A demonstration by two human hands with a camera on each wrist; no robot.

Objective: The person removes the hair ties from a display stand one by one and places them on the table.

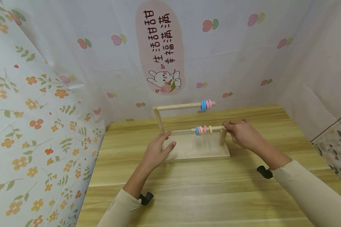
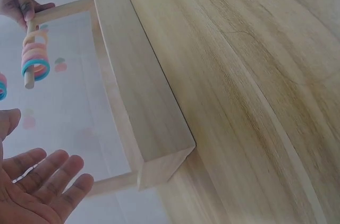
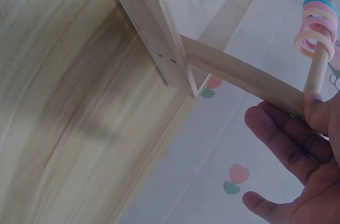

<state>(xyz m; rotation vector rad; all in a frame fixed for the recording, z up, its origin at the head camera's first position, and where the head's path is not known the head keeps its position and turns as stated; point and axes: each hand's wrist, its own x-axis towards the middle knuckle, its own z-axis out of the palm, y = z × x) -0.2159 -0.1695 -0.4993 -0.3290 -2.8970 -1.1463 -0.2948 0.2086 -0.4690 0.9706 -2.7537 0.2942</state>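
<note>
A wooden rack with a shallow tray base (image 1: 187, 160) stands on the table, with two posts that each carry a sideways dowel. Around the free end of the taller left dowel (image 1: 179, 106) hang blue and pink rings (image 1: 203, 105). Several blue, pink and cream rings (image 3: 314, 42) encircle the lower dowel (image 3: 317, 70). At the top of the shorter right post (image 3: 239, 78), my right hand (image 1: 242, 134) pinches the wood between thumb and fingers, beside the dowel's joint. My left hand (image 1: 156, 151), fingers extended and thumb apart, is at the tray's left end, holding nothing.
The wood-grain table (image 1: 187, 195) extends in front of the rack. A patterned cloth (image 1: 233, 63) hangs behind it, and a flowered cloth (image 1: 45, 126) lines the left side. Black wrist-mounted pieces (image 1: 146, 198) stick out beside both sleeves.
</note>
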